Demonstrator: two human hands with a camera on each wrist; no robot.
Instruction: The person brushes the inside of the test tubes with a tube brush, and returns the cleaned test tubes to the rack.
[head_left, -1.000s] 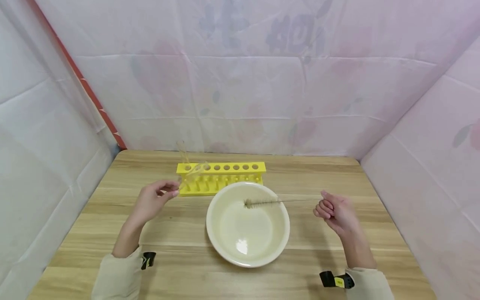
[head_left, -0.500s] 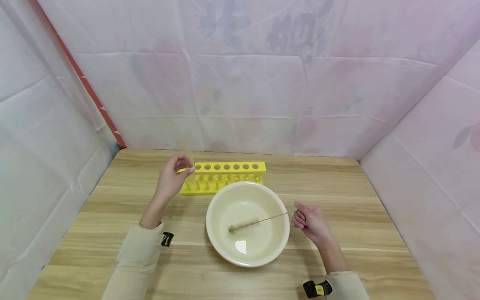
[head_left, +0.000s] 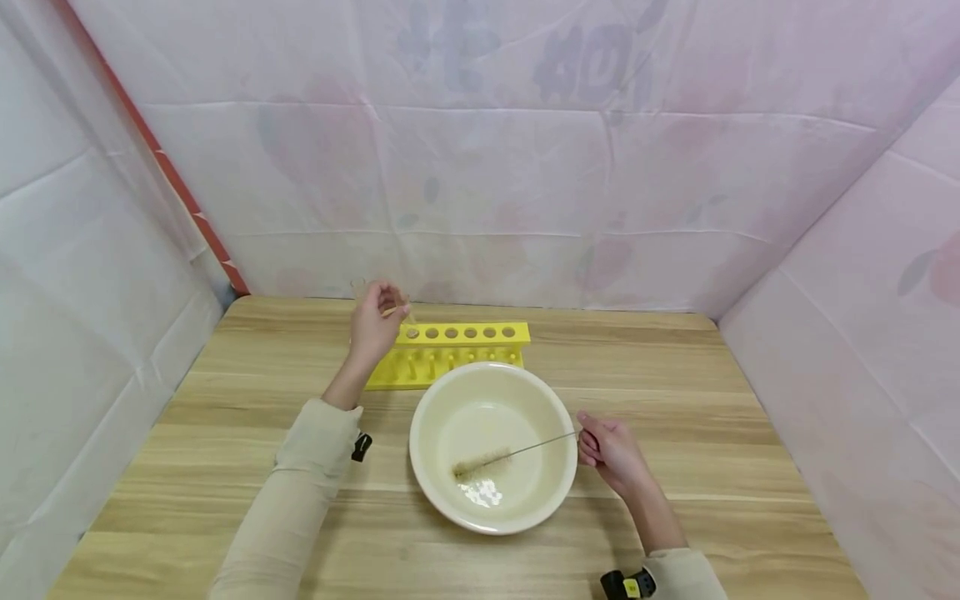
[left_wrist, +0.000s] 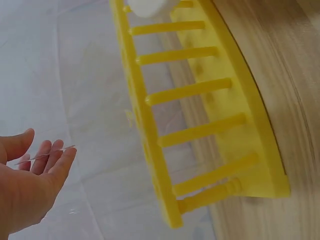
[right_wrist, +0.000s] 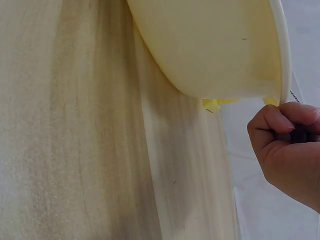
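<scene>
In the head view my left hand [head_left: 372, 329] pinches a clear glass test tube [head_left: 406, 308] above the left part of a yellow test tube rack [head_left: 442, 341]. Whether the tube's lower end sits in a hole cannot be told. A second test tube [head_left: 358, 286] stands at the rack's left end, mostly behind the hand. My right hand [head_left: 617, 457] grips the wire handle of a test tube brush [head_left: 482, 462], whose bristles are over the inside of a cream basin [head_left: 517, 417]. The right wrist view shows the curled fingers [right_wrist: 272, 120] beside the basin's rim.
The basin stands in front of the rack on a wooden table [head_left: 360, 533]. Several rack holes right of the left hand hold no tubes. Pale cloth walls [head_left: 480, 183] enclose the table at the back and sides.
My left hand has carried the test tube up and right to the rack, turning it more upright. My right hand has moved left and down, bringing the brush further over the basin.
</scene>
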